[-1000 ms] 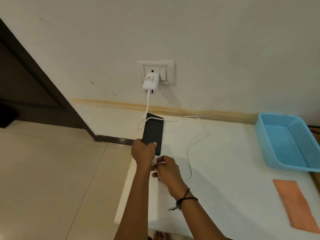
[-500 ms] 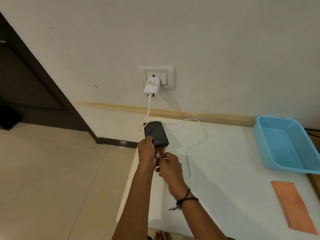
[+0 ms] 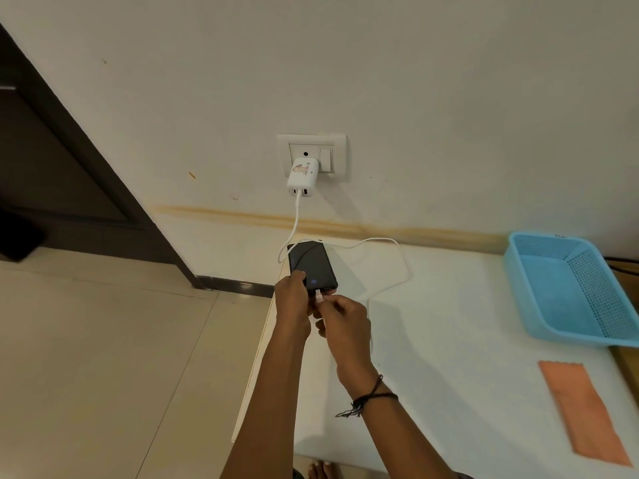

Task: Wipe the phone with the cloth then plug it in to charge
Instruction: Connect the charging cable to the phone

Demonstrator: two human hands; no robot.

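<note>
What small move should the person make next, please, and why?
Probably press the plug straight into the near edge of the phone. The left hand grips the phone, the right hand pinches the plug at that edge, and the cable runs to the charger; I cannot tell whether it is seated.

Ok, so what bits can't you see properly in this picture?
- Head view: the cable tip and the phone port, covered by the right hand pinching there; whether it is plugged in cannot be told.
- Head view: the phone's near edge, covered by the left hand gripping it.
- Head view: the print on the charger, too small to read.
- Head view: the blue basket, cut off by the right edge.
</note>
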